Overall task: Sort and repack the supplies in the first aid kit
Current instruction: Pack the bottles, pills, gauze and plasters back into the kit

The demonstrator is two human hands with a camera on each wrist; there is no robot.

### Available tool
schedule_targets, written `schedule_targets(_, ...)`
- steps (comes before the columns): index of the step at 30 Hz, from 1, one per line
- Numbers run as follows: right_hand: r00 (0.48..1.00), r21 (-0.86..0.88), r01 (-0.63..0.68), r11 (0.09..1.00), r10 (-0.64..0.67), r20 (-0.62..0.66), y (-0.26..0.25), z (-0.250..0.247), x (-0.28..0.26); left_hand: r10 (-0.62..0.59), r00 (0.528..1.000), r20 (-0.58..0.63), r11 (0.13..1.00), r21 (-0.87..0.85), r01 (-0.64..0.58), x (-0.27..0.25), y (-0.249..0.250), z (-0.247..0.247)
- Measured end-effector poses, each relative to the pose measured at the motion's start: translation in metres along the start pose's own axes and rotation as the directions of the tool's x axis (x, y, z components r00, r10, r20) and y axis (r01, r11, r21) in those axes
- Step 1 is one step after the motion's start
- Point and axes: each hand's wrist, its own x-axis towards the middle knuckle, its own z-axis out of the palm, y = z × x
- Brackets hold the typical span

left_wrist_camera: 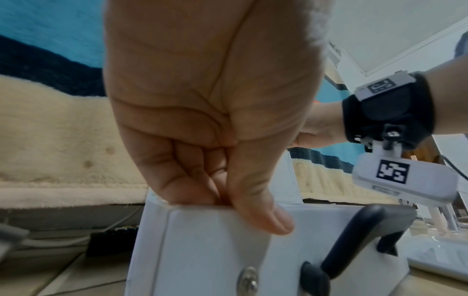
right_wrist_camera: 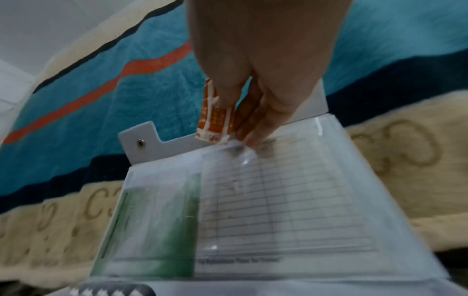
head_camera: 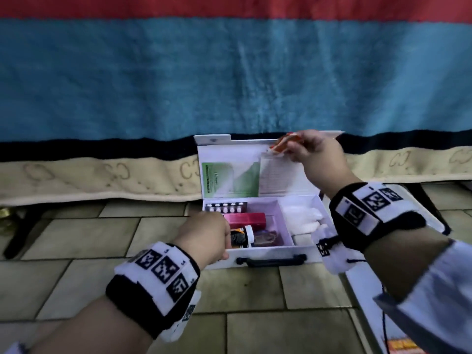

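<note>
A white first aid kit (head_camera: 270,250) stands with its lid up on the tiled floor. My left hand (head_camera: 207,236) grips its front left corner (left_wrist_camera: 202,224), thumb on the outside. My right hand (head_camera: 310,152) pinches a stack of orange-and-white plaster strips (head_camera: 283,144) (right_wrist_camera: 214,118) at the top edge of the clear lid pocket (right_wrist_camera: 278,192), which holds a lined sheet and a green leaflet (head_camera: 224,178). Inside the tray lie a blister pack (head_camera: 226,206), a red box (head_camera: 245,218), a white-capped bottle (head_camera: 241,236) and white gauze (head_camera: 302,218).
A blue, red and cream blanket (head_camera: 229,77) hangs right behind the kit's lid. A black carry handle (head_camera: 270,260) sits on the kit's front wall. A white tray or lid (head_camera: 367,290) lies on the floor to the right. Dark legs (head_camera: 23,233) stand at the left.
</note>
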Motion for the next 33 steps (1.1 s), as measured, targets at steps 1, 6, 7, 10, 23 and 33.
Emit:
schedule_targets(1,0.999,0.024,0.019,1.000,-0.018,-0.037,-0.002,0.005,0.004,-0.009,1.000,-0.006,1.000,-0.014,0.009,0.000,0.000,0.000)
schedule_targets(6,0.995,-0.184,0.039,0.982,-0.056,-0.085,-0.001,0.018,0.010,-0.030,1.000,0.001,0.999,-0.019,0.030,-0.001,-0.001,0.000)
schedule_targets(7,0.995,-0.210,0.038,0.977,-0.057,-0.084,-0.001,0.018,0.009,-0.030,1.000,-0.003,0.999,-0.018,0.030,-0.001,-0.002,0.000)
schedule_targets(10,0.998,-0.361,0.054,0.931,-0.065,-0.019,-0.003,0.017,0.006,-0.040,0.999,0.004,0.999,-0.021,0.040,-0.001,-0.001,-0.001)
schedule_targets(23,0.987,-0.679,0.114,0.725,-0.002,0.163,-0.013,0.023,-0.001,-0.026,0.999,0.019,0.999,-0.023,0.026,0.004,-0.002,-0.001)
schedule_targets(33,0.966,-0.765,0.137,0.629,0.087,0.244,-0.009,0.030,-0.004,-0.030,0.999,0.024,0.999,-0.027,0.030,0.004,-0.003,0.001)
